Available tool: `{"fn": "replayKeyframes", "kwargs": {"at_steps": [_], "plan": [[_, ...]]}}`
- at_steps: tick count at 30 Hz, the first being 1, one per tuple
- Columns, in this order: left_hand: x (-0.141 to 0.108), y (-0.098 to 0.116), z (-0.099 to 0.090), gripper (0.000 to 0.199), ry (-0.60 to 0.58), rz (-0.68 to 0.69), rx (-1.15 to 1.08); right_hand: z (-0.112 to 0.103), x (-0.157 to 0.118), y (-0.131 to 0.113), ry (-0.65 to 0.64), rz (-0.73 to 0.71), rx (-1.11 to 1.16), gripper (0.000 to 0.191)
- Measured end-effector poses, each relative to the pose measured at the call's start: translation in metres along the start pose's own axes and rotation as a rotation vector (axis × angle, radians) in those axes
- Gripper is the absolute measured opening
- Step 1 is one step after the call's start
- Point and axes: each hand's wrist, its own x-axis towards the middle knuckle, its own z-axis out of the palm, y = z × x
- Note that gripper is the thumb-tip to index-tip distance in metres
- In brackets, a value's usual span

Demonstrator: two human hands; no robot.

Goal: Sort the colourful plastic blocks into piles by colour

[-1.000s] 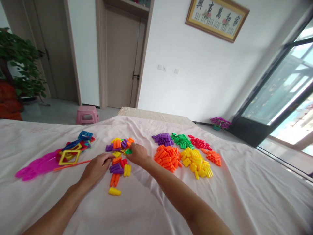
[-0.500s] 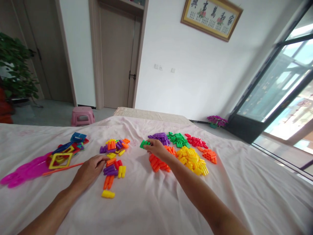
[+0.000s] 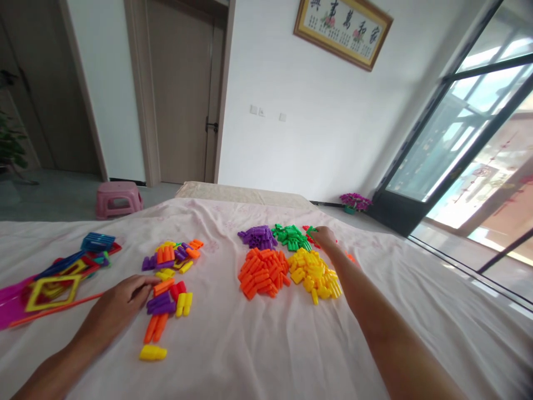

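The right hand (image 3: 325, 236) is stretched forward, beyond the orange pile (image 3: 263, 273) and to the right of it. Its forearm comes up from the lower right, in a slant, and the hand is turned with its back mostly upward. The fingers of this hand are closed on a small green piece (image 3: 311, 230), which sticks out at the left side of the fingertips, above the red pile (image 3: 317, 244), partly covered by the hand.

The left hand (image 3: 125, 300) is well to the left of the orange pile, low over the cloth (image 3: 233, 344), with the back up and the fingers bent toward the mixed pieces (image 3: 161, 304). Its fingertips are next to an orange piece (image 3: 164, 286); I cannot tell how far they are open, or if they grip something.

The purple pile (image 3: 258, 237) is just beyond the orange pile, the green pile (image 3: 292, 238) is beyond it to the right, and the yellow pile (image 3: 315, 273) is beside it on the right.
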Motion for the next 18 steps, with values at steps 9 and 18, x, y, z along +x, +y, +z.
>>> {"fn": "replayKeyframes", "kwargs": {"at_steps": [9,18], "plan": [[0.000,-0.003,0.002,0.035,0.017,0.011,-0.012,0.019,0.015,0.033,-0.038,0.091,-0.218,0.034],[0.000,0.004,-0.002,0.034,0.015,-0.014,-0.006,0.025,0.014,0.030,-0.008,-0.055,-0.160,0.024]]}}
